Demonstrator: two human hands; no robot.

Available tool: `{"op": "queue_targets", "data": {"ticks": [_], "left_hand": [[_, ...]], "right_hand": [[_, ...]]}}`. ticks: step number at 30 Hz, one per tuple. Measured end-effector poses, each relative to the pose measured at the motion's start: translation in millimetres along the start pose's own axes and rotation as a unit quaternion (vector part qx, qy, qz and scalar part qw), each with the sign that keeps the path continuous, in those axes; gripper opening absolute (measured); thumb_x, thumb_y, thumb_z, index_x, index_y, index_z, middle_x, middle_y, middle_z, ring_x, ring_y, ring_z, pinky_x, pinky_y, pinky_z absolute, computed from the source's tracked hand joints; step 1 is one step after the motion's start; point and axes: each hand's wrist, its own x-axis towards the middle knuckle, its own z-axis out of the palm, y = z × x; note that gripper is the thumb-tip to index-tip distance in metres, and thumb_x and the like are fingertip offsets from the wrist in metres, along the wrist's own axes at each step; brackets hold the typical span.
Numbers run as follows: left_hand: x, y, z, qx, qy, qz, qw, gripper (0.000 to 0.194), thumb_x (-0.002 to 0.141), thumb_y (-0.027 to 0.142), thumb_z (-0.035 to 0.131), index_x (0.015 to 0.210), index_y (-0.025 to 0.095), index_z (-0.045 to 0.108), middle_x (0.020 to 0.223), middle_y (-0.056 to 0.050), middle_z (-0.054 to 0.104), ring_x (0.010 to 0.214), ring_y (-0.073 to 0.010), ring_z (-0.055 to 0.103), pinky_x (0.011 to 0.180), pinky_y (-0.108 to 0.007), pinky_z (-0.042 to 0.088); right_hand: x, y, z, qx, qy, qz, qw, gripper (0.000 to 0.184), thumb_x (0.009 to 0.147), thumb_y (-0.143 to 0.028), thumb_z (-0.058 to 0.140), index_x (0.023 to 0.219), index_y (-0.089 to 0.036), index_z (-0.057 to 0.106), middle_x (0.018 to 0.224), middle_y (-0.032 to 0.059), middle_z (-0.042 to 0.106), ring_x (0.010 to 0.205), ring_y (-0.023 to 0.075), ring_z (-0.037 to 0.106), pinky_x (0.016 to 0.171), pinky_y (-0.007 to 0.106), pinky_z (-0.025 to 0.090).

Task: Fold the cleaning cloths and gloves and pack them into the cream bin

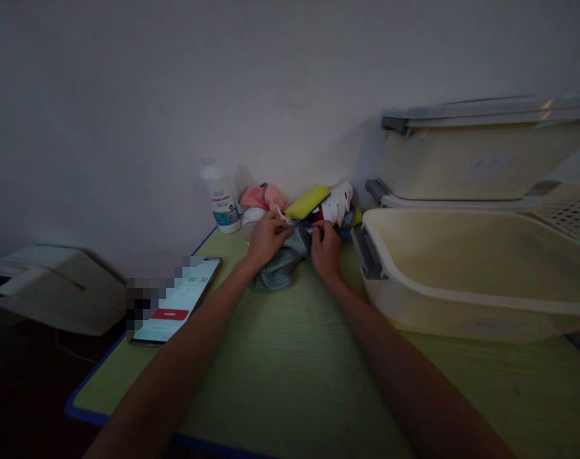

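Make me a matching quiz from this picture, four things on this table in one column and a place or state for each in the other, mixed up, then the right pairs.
1. Grey cloth
2. Phone
3. White bottle
4. Front cream bin

A. Open-topped, farthest right of the four
B. Standing upright, farthest back
C. Pinched by left hand and right hand
D. Lying flat, lit up

Pairs: 1-C, 2-D, 3-B, 4-A
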Motion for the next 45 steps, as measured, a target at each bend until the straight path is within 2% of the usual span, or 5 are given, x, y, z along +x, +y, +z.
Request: {"op": "queue_targets", "data": {"ticks": [7, 23, 35, 42, 45], "left_hand": [[21.5, 19.0, -36.7, -0.062, 0.095, -0.056, 0.992, 0.01, 0.075, 0.019, 0.056, 0.073, 0.014, 0.064, 0.069, -0.001, 0.06, 0.064, -0.0135, 0.053, 0.062, -0.025, 0.04], [31.8, 24.7, -92.5, -0.074, 0.042, -0.072, 0.994, 0.014, 0.074, 0.026, 0.05, 0.063, 0.016, 0.052, 0.055, 0.003, 0.043, 0.055, -0.0104, 0.041, 0.053, -0.022, 0.032], [29.2, 23.0, -121.0, 0.015, 0.067, -0.057, 0.996, 0.017, 0.075, 0.03, 0.05, 0.07, 0.015, 0.057, 0.058, 0.002, 0.045, 0.056, -0.0109, 0.042, 0.052, -0.023, 0.032], [28.5, 16.0, -122.2, 0.05, 0.052, -0.081, 0.994, 0.019, 0.073, 0.03, 0.051, 0.068, 0.014, 0.059, 0.053, 0.002, 0.045, 0.051, -0.0107, 0.04, 0.051, -0.023, 0.03], [27.8, 11.3, -123.7, 0.075, 0.039, -0.075, 0.994, 0.02, 0.073, 0.03, 0.052, 0.068, 0.013, 0.061, 0.054, 0.0, 0.048, 0.052, -0.0122, 0.042, 0.055, -0.025, 0.034]], "right_hand": [[-1.2, -8.4, -2.8, 0.035, -0.029, -0.01, 0.999, 0.02, 0.085, -0.031, 0.034, 0.083, -0.02, 0.051, 0.085, 0.0083, 0.06, 0.082, 0.0212, 0.055, 0.075, 0.035, 0.041], [-8.4, -13.8, 0.2, 0.085, -0.223, -0.09, 0.967, 0.046, 0.071, -0.032, 0.062, 0.11, -0.021, 0.041, 0.099, 0.0067, 0.059, 0.084, 0.0197, 0.059, 0.073, 0.034, 0.048], [-10.6, -19.5, -6.2, -0.016, -0.141, -0.187, 0.972, 0.03, 0.081, -0.024, 0.048, 0.109, -0.017, 0.049, 0.104, 0.0116, 0.048, 0.097, 0.0245, 0.049, 0.08, 0.039, 0.042], [-19.7, -34.9, -4.5, -0.169, -0.363, -0.343, 0.85, 0.046, 0.08, -0.048, 0.058, 0.114, -0.018, 0.056, 0.099, 0.0098, 0.056, 0.089, 0.0237, 0.053, 0.079, 0.039, 0.037], [-19.8, -35.2, -2.4, -0.193, -0.377, -0.309, 0.852, 0.044, 0.079, -0.046, 0.059, 0.112, -0.016, 0.056, 0.101, 0.0099, 0.058, 0.092, 0.0234, 0.054, 0.079, 0.036, 0.037]]}}
